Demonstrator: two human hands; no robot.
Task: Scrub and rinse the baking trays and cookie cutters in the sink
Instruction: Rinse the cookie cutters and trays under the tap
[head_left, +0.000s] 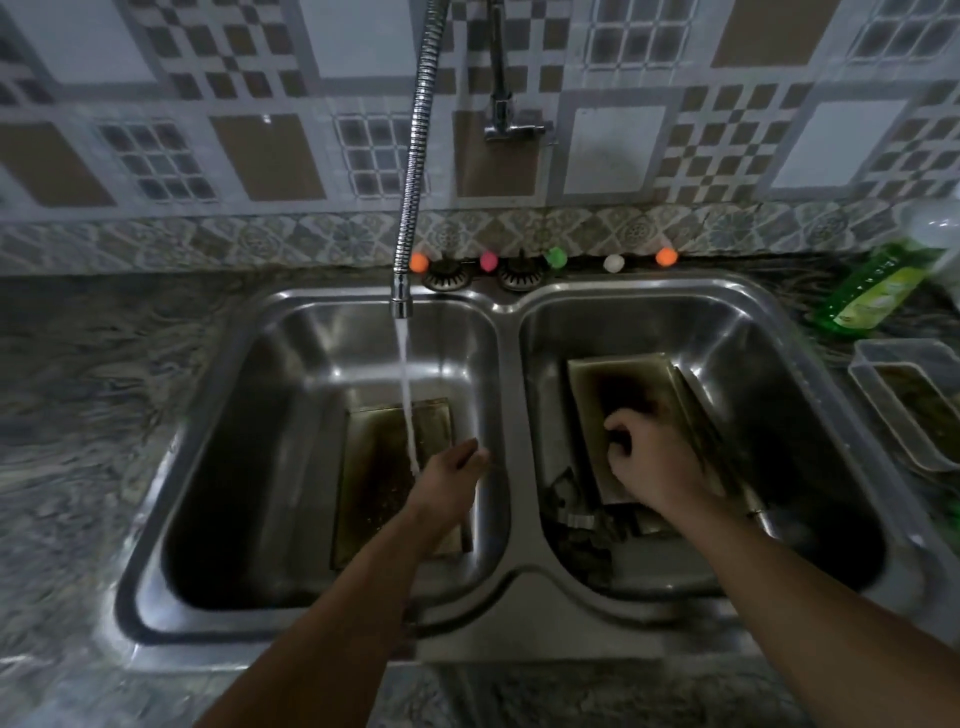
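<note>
Your left hand (451, 480) reaches into the left basin (291, 374) with fingers straight and relaxed, holding nothing, and the water stream (406, 395) from the hose tap (415, 156) lands on or just beside its wrist. Under that hand a dirty baking tray (379, 467) lies flat on the basin floor, near the divider.

Your right hand (652, 460) is in the right basin (727, 332), fingers curled down over a second tray (618, 384) that leans tilted, its far end raised. The hand seems to grasp that tray or something on it; blur hides which. Another tray edge (701, 410) shows just behind it on the right side. Below and to the left of your right hand, small metal cookie cutters (582, 519) lie heaped in the basin's near corner, dark and hard to make out.

Around the sink: a row of small coloured balls (556, 257) sits on the back ledge, with two round fittings (514, 275) between them. A second wall tap (501, 109) hangs above the divider. On the right counter (78, 389) a green soap bottle (872, 291) lies tilted, and nearer you a clear plastic tub (883, 384) holds something brownish. The hose tap hangs just in front of the left basin's back rim, so the stream falls between you and the far part of that tray. A patterned tile wall (260, 130) rises behind it all.
</note>
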